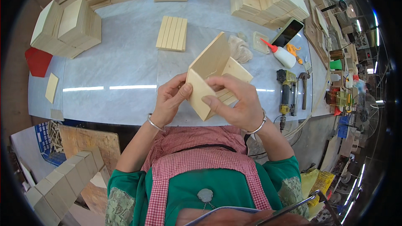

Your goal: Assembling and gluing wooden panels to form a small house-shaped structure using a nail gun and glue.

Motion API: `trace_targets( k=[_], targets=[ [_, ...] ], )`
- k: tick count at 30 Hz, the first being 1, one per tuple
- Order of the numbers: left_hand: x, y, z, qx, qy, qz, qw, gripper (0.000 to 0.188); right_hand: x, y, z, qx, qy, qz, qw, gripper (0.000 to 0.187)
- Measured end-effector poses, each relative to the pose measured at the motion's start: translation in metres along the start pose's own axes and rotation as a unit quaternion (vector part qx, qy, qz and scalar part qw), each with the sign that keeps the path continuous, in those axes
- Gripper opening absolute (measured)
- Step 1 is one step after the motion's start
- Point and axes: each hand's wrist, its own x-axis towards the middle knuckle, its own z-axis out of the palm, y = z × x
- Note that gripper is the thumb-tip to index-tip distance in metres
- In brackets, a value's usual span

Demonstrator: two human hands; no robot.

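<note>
Between my hands, above the near edge of the table, is a partly open wooden box (214, 55) of pale thin panels, tilted, with a grooved panel low down inside it. My left hand (171, 98) grips its left corner, thumb on the outside of the near panel. My right hand (238, 102) pinches that same panel's upper edge, thumb outside and fingers reaching inside the box; the fingertips are partly hidden. Just beyond lies a small stack of grooved wooden panels (171, 33). A wad of whitish cloth or thread (240, 49) rests behind the box.
Stacked panels stand at the far left (79, 27) and far right (268, 2). On the right are a white glue bottle (284, 56) with a red nozzle, a phone (288, 32), a power drill (286, 90) and a hammer (304, 88). Wooden blocks (69, 175) sit lower left.
</note>
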Motion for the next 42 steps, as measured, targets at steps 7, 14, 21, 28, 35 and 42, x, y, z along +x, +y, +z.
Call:
trace_targets(
  k=[7,14,21,28,35,42],
  targets=[
    [-0.008,0.016,-0.009,0.059,-0.009,0.105,0.993,0.022,-0.005,0.002,0.008,-0.02,-0.016,-0.056,0.998,0.023],
    [-0.012,0.026,-0.015,0.131,-0.026,0.097,0.986,0.024,-0.012,0.007,0.01,-0.023,-0.045,-0.063,0.997,0.025],
    [-0.008,0.01,-0.012,0.114,-0.032,0.016,0.993,0.031,-0.011,0.002,0.012,-0.05,-0.034,-0.019,0.998,0.019],
    [0.011,-0.028,-0.016,0.219,0.077,-0.024,0.972,0.028,0.021,0.039,0.041,-0.065,-0.019,0.149,0.986,0.024],
    [-0.005,-0.009,-0.033,0.264,0.027,0.038,0.963,0.069,0.015,0.083,-0.021,-0.093,0.145,0.122,0.977,0.016],
    [0.002,-0.002,-0.019,0.471,-0.098,0.027,0.876,0.104,-0.039,0.226,-0.19,-0.452,0.213,0.187,0.846,0.044]
  ],
)
